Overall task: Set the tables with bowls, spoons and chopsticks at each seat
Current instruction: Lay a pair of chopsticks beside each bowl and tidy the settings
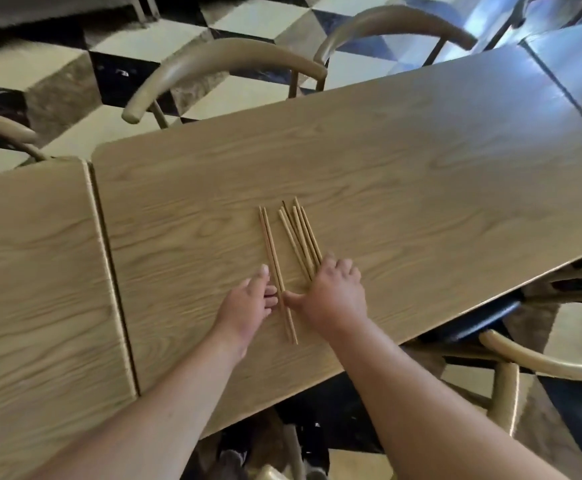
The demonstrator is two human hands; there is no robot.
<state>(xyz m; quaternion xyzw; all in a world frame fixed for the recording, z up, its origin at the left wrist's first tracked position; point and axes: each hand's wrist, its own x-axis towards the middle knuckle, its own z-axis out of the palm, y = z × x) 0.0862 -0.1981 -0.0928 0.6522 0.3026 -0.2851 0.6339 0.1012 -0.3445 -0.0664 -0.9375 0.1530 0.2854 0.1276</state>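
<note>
center frame: left hand (248, 304) nudging chopstick pair (275, 268), pinch unclear | right hand (333, 292) lying flat, fingers spread, on loose bunch (300, 237) | light, stiff, probably rolling easily, so I'm guessing pinch mid-shaft

Pale woodgrain table (386, 161), black-and-cream cube-patterned floor (116, 46).

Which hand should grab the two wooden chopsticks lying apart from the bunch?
Probably the left hand: its fingers touch the pair of thin wooden chopsticks, while the right hand rests on the bigger chopstick bunch.
</note>
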